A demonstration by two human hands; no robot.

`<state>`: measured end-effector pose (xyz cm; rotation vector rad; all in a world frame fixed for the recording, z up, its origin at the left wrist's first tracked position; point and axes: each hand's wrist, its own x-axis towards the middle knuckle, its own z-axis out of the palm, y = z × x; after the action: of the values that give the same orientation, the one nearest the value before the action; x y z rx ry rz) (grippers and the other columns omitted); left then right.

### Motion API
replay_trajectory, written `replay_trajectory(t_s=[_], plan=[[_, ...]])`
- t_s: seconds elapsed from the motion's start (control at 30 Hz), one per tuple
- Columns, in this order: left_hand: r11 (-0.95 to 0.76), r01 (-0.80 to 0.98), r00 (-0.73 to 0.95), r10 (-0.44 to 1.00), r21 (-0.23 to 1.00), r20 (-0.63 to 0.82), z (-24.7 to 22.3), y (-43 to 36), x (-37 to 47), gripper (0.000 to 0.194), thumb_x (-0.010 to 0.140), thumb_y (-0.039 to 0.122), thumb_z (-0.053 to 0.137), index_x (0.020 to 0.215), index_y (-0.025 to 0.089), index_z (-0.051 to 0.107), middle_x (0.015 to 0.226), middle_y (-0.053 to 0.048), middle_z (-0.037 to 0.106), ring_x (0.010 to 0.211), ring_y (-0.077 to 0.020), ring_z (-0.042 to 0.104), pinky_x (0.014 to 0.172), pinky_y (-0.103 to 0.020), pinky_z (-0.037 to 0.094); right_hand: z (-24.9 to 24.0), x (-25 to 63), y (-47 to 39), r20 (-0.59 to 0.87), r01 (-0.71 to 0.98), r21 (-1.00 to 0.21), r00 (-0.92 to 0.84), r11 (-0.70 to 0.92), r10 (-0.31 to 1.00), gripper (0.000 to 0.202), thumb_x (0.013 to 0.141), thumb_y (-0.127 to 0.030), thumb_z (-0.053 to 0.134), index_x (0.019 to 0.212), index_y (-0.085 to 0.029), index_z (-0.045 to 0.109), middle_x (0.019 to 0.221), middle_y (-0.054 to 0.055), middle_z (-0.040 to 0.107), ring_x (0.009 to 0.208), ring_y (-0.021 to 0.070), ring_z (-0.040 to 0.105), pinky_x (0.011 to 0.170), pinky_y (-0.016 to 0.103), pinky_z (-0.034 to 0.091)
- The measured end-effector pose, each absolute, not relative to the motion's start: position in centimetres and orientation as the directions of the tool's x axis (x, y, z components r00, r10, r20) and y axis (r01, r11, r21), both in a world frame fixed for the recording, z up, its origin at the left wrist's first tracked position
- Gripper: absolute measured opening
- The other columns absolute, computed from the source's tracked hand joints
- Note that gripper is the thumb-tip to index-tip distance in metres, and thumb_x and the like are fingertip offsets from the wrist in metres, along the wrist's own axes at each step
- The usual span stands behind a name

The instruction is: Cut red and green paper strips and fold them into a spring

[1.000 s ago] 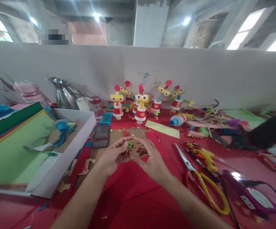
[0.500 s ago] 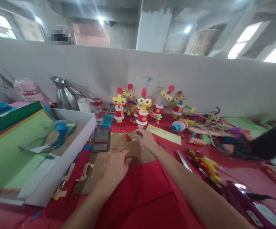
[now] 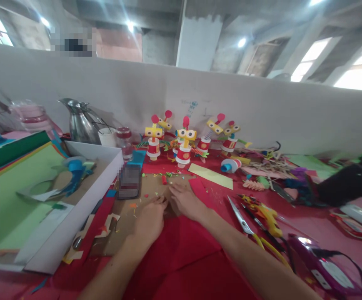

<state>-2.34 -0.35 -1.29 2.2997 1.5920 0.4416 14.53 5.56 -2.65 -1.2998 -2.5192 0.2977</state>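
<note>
My left hand [image 3: 151, 218] rests over the brown cardboard [image 3: 124, 227], its fingers bent and pressed together; whatever they hold, if anything, is hidden. Close against its fingertips, my right hand [image 3: 185, 200] lies palm down with fingers stretched out. Red paper [image 3: 181, 258] spreads under and between my forearms, and a red corner shows beyond my right hand. Past my fingers on the cardboard are a small red piece [image 3: 164, 179] and a green folded paper strip [image 3: 168, 174]. Small paper scraps [image 3: 133, 205] lie left of my hands.
Several cup-bodied paper figures [image 3: 184, 148] stand at the back. A phone [image 3: 129, 181] and white box [image 3: 106, 179] are left, with a metal jug [image 3: 82, 123] behind. Right are scissors [image 3: 241, 216], a yellow-handled tool [image 3: 270, 218], a purple device [image 3: 327, 266] and a pale yellow strip [image 3: 210, 176].
My right hand has let go of the green folded strip, which now lies beside the red piece, and has drawn back beside my left hand. A red paper corner now shows farther forward.
</note>
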Motion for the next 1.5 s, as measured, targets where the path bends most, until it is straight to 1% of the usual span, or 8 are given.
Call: replay_trajectory(t_s=[0.33, 0.5, 0.63, 0.77, 0.93, 1.03, 1.17, 1.5], plan=[[-0.082, 0.862, 0.042, 0.995, 0.500, 0.091, -1.6, 0.5, -2.5, 0.036, 0.066, 0.011, 0.069, 0.097, 0.015, 0.051, 0.103, -0.010, 0.059, 0.090, -0.0213, 0.060, 0.078, -0.032, 0.044, -1.6, 13.9, 2.6, 0.124, 0.679, -0.432, -0.607, 0.593, 0.785, 0.044, 0.090, -0.021, 0.041, 0.133, -0.021, 0.045, 0.137, 0.010, 0.050, 0.127, 0.0216, 0.044, 0.106, 0.042, 0.035], [-0.108, 0.840, 0.037, 0.989, 0.532, 0.143, -2.2, 1.1, -3.1, 0.044, 0.058, 0.009, 0.074, 0.094, 0.015, 0.049, 0.103, -0.009, 0.055, 0.092, -0.0209, 0.057, 0.080, -0.032, 0.045, -1.3, 13.1, 1.8, 0.090, 0.881, -0.378, -0.273, 0.286, 0.958, 0.047, 0.089, -0.021, 0.041, 0.135, -0.010, 0.042, 0.142, 0.018, 0.040, 0.134, 0.0293, 0.032, 0.108, 0.051, 0.026], [-0.123, 0.841, 0.051, 0.988, 0.527, 0.148, -2.4, 1.3, -3.3, 0.038, 0.061, 0.008, 0.070, 0.093, 0.015, 0.051, 0.101, -0.009, 0.055, 0.091, -0.0206, 0.057, 0.080, -0.032, 0.045, -1.2, 13.1, 1.6, 0.041, 0.710, -0.556, -0.496, 0.432, 0.867, 0.048, 0.093, -0.024, 0.033, 0.141, -0.021, 0.034, 0.139, 0.008, 0.047, 0.128, 0.0210, 0.043, 0.105, 0.041, 0.035], [-0.097, 0.830, 0.030, 0.991, 0.549, 0.129, -2.5, 1.5, -3.4, 0.048, 0.056, 0.011, 0.075, 0.099, 0.012, 0.053, 0.105, -0.010, 0.055, 0.093, -0.0212, 0.057, 0.080, -0.031, 0.046, -1.3, 13.0, 1.7, 0.060, 0.841, -0.467, -0.277, 0.272, 0.959, 0.050, 0.089, -0.018, 0.037, 0.137, -0.007, 0.038, 0.144, 0.018, 0.038, 0.137, 0.0266, 0.027, 0.112, 0.047, 0.021], [-0.184, 0.825, 0.139, 0.982, 0.535, 0.124, -2.2, 1.4, -3.6, 0.043, 0.064, 0.003, 0.065, 0.105, 0.014, 0.060, 0.112, -0.010, 0.058, 0.103, -0.0211, 0.056, 0.090, -0.031, 0.042, -0.5, 13.5, 0.4, 0.031, 0.658, -0.674, -0.429, 0.336, 0.903, 0.050, 0.092, -0.019, 0.030, 0.142, -0.018, 0.032, 0.135, 0.009, 0.051, 0.123, 0.0193, 0.049, 0.101, 0.037, 0.041], [-0.320, 0.808, 0.282, 0.947, 0.495, 0.152, -1.7, 0.9, -3.1, 0.042, 0.072, 0.010, 0.063, 0.111, 0.023, 0.063, 0.120, -0.006, 0.058, 0.112, -0.0207, 0.051, 0.098, -0.034, 0.036, -0.1, 14.5, -1.3, 0.029, 0.805, -0.553, -0.237, 0.214, 0.971, 0.048, 0.088, -0.014, 0.033, 0.136, -0.010, 0.041, 0.132, 0.018, 0.053, 0.119, 0.0269, 0.052, 0.099, 0.043, 0.042], [-0.402, 0.811, 0.376, 0.915, 0.426, 0.148, -1.5, 0.5, -1.8, 0.021, 0.080, 0.020, 0.057, 0.097, 0.025, 0.068, 0.105, -0.003, 0.063, 0.102, -0.0188, 0.054, 0.091, -0.031, 0.040, -1.1, 15.4, -3.7, 0.057, 0.846, -0.407, -0.354, 0.345, 0.934, 0.049, 0.085, -0.025, 0.050, 0.130, -0.007, 0.049, 0.138, 0.019, 0.045, 0.130, 0.0312, 0.038, 0.108, 0.045, 0.031], [-0.065, 0.996, 0.048, 0.966, 0.059, 0.255, 1.5, 0.2, -5.5, 0.029, 0.080, 0.008, 0.043, 0.096, 0.015, 0.065, 0.100, -0.013, 0.063, 0.100, -0.0268, 0.054, 0.078, -0.034, 0.044, -1.9, 17.2, -3.3, 0.209, 0.802, -0.472, -0.302, 0.366, 0.930, 0.032, 0.087, -0.025, 0.051, 0.116, -0.016, 0.062, 0.122, 0.008, 0.061, 0.116, 0.0211, 0.052, 0.103, 0.035, 0.037]])
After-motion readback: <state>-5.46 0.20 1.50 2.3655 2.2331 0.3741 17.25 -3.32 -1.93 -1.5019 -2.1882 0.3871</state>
